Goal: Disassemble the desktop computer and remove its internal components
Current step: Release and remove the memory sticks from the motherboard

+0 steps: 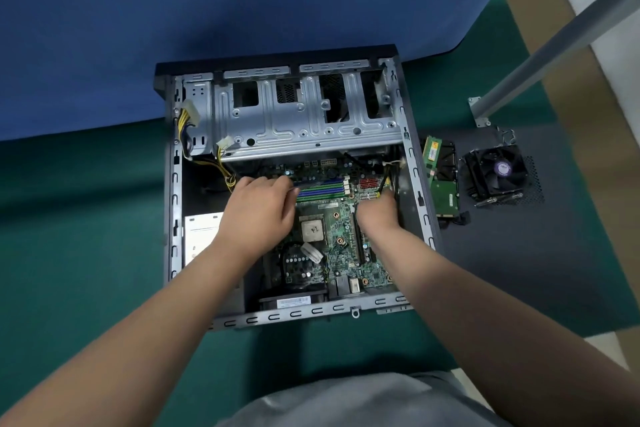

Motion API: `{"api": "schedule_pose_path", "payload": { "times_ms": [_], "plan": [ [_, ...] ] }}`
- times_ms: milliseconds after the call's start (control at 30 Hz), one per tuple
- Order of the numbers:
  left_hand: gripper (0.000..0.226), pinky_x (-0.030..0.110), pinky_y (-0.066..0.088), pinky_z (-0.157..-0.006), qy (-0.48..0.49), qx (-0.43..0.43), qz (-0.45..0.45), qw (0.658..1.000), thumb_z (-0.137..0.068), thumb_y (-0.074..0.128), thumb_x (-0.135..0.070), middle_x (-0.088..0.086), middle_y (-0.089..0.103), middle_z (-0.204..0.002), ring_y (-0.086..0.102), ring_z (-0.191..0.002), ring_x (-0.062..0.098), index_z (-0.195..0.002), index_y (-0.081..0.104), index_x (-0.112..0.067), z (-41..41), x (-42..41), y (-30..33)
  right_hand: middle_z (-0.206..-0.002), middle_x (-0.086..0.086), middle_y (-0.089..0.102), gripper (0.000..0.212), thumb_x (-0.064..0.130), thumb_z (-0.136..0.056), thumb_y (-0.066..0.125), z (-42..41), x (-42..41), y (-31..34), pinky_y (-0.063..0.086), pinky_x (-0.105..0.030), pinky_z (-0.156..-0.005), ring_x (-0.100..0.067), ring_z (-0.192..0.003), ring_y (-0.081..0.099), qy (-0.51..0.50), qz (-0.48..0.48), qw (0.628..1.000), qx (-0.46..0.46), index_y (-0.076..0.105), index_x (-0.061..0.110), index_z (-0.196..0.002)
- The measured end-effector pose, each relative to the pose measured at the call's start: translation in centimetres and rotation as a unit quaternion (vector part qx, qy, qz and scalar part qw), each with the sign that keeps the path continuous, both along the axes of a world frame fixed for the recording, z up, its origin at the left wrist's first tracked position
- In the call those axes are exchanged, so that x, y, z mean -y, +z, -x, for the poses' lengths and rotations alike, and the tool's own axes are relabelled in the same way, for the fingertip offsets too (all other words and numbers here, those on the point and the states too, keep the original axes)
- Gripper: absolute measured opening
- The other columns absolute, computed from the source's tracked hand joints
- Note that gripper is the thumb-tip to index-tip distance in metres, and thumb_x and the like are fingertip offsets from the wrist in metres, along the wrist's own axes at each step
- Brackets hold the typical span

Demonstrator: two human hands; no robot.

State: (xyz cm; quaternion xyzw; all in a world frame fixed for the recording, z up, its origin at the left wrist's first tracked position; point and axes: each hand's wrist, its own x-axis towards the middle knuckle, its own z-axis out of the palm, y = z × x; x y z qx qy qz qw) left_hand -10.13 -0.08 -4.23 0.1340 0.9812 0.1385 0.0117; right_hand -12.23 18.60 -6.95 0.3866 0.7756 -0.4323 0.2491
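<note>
The open desktop case (173, 204) lies flat, with the green motherboard (341, 229) inside and its bare processor (312, 230) showing. My left hand (258, 210) is over the board's upper left corner. Its fingers and thumb pinch the board at the left end of the blue and green memory slots (320, 187). My right hand (377, 213) reaches down at the board's right edge beside the red connectors (369, 183) and black cables (389, 170). Its fingertips are hidden behind the hand.
A silver drive cage (304, 114) spans the case's far half, with yellow-black power cables (185, 121) hanging at its left. To the right of the case lie a memory stick (432, 149), a hard drive (446, 198) and a cooler fan (495, 172). A grey metal leg (540, 55) stands at the far right.
</note>
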Motion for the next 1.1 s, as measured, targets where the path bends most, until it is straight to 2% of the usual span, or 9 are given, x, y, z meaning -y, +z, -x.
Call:
{"api": "schedule_pose_path", "payload": {
  "times_ms": [133,267,367,433,533,733,800,967,1100],
  "plan": [
    [0.022,0.033,0.033,-0.064,0.0,-0.002,0.007,1.0,-0.094,0.047,-0.026,0.001,0.058,-0.062,0.054,-0.061,0.026,-0.083,0.059,-0.011,0.1,-0.1,-0.1,-0.135,-0.017,0.041,0.06,-0.001,-0.088,0.051,0.3,-0.5,-1.1,0.052,-0.044,-0.089,-0.035,-0.109,0.055,0.0,-0.055,0.998,-0.03,0.032,0.007,-0.143],
    [0.02,0.032,0.032,-0.062,0.002,-0.002,0.008,1.0,-0.093,0.05,-0.024,0.003,0.059,-0.062,0.054,-0.061,0.027,-0.083,0.06,-0.01,0.0,-0.1,-0.1,-0.13,-0.014,0.049,0.046,-0.008,-0.088,0.046,-0.3,-1.1,-1.6,0.044,-0.026,-0.073,-0.024,-0.095,0.055,0.016,-0.041,0.996,-0.083,0.049,0.006,-0.132],
    [0.018,0.031,0.032,-0.059,0.002,0.0,0.01,1.0,-0.091,0.053,-0.023,0.004,0.059,-0.062,0.054,-0.059,0.029,-0.082,0.06,-0.009,0.1,-0.2,0.0,-0.135,-0.009,0.043,0.051,-0.014,-0.087,0.042,-1.1,-1.1,-1.5,0.039,-0.016,-0.076,-0.017,-0.099,0.049,0.113,-0.079,0.981,-0.138,0.05,0.006,-0.132],
    [0.018,0.03,0.031,-0.057,0.003,-0.001,0.007,1.0,-0.091,0.054,-0.022,0.005,0.059,-0.061,0.054,-0.058,0.029,-0.081,0.061,-0.008,0.1,-0.2,0.1,-0.136,-0.009,0.037,0.054,-0.017,-0.083,0.043,-1.1,-1.3,-1.2,0.042,-0.02,-0.088,-0.024,-0.116,0.046,0.243,-0.144,0.946,-0.16,0.051,0.006,-0.132],
    [0.02,0.029,0.029,-0.054,0.002,-0.003,0.004,1.0,-0.091,0.053,-0.023,0.005,0.058,-0.061,0.054,-0.059,0.029,-0.081,0.06,-0.008,0.1,-0.2,0.0,-0.133,-0.015,0.037,0.051,-0.011,-0.08,0.053,0.2,-1.4,-0.6,0.043,-0.038,-0.093,-0.032,-0.121,0.041,0.475,-0.292,0.824,-0.103,0.048,0.003,-0.129],
    [0.023,0.029,0.03,-0.051,0.003,-0.003,0.007,1.0,-0.093,0.049,-0.026,0.005,0.059,-0.062,0.054,-0.061,0.028,-0.083,0.06,-0.008,0.0,-0.2,-0.1,-0.129,-0.02,0.047,0.044,-0.003,-0.086,0.055,3.3,-1.2,-0.4,0.05,-0.036,-0.074,-0.034,-0.117,0.048,0.6,-0.403,0.689,0.052,0.049,0.0,-0.129],
    [0.024,0.03,0.031,-0.051,0.003,-0.003,0.005,1.0,-0.093,0.048,-0.026,0.005,0.059,-0.063,0.054,-0.062,0.028,-0.084,0.06,-0.008,0.0,-0.2,-0.1,-0.122,-0.017,0.055,0.038,-0.004,-0.085,0.055,3.7,-1.3,-0.4,0.047,-0.034,-0.066,-0.031,-0.109,0.055,0.617,-0.412,0.668,0.061,0.055,0.003,-0.123],
    [0.024,0.03,0.032,-0.049,0.004,0.0,0.0,1.0,-0.094,0.047,-0.027,0.005,0.059,-0.064,0.054,-0.064,0.028,-0.084,0.059,-0.008,0.0,-0.2,-0.1,-0.091,-0.005,0.062,0.028,-0.006,-0.082,0.055,4.1,-1.3,-0.5,0.044,-0.029,-0.055,-0.023,-0.08,0.061,0.623,-0.418,0.659,0.051,0.063,0.009,-0.104],
    [0.025,0.029,0.031,-0.049,0.005,0.001,-0.001,1.0,-0.094,0.047,-0.027,0.004,0.058,-0.063,0.053,-0.063,0.027,-0.083,0.058,-0.008,0.0,-0.2,-0.1,-0.085,-0.003,0.06,0.028,-0.007,-0.082,0.055,4.0,-1.4,-0.9,0.043,-0.029,-0.054,-0.022,-0.078,0.062,0.625,-0.419,0.657,0.041,0.063,0.01,-0.103]
  ]
}}
